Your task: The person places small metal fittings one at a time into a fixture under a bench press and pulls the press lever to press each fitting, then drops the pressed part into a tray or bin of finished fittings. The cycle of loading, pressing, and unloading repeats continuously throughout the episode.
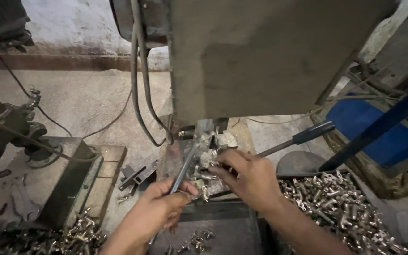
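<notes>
The left hand (159, 203) has its grip closed around a slim metal rod (184, 170), thumb on top, holding it near its lower end. The rod slants up and to the right, its far end reaching into the fixture (208, 146) that sits under the grey machine column (260, 56). The right hand (251, 177) lies just beside the left, knuckles up, its fingers (223, 160) curled down onto the fixture and touching the small shiny metal part (200, 184) set there; whether that grip pinches the part or only presses on it I cannot tell, since the fingertips are hidden behind the clamp.

The part lies at the front edge of the fixture, between the two hands, above a dark metal tray (223, 231) that holds a few loose pieces.

To the right, a bin (350, 208) is heaped with similar silvery metal fittings. A smaller heap of the same fittings (67, 238) lies at the lower left, on the worn counter (34, 189). A lever with a dark handle (312, 132) juts out to the right of the machine, above the right wrist. Two grey cables (140, 94) hang down the column's left side. A blue panel (378, 132) stands at the far right.
</notes>
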